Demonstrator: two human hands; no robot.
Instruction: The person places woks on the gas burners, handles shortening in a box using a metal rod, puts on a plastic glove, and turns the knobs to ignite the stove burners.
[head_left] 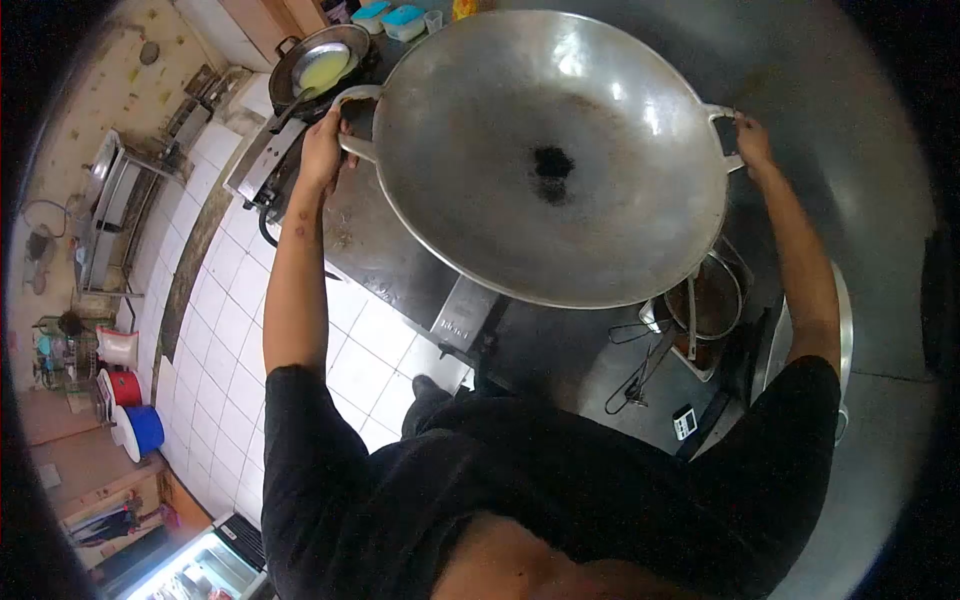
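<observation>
A large, wide metal wok [480,200] fills the upper middle of the head view, its inside facing me. It has a loop handle on each side and a dark patch at its centre. My left hand [324,152] is closed around the left handle. On the opposite side, my right hand [752,145] grips the right handle. The wok hides much of the counter and whatever lies beneath it.
A dark pan [290,75] holding a bowl of yellowish contents stands at upper left, near lidded tubs [405,22]. Below the wok's right side are a pot [715,300], a whisk [632,385] and a small white device [685,422]. White floor tiles [225,300] show at left.
</observation>
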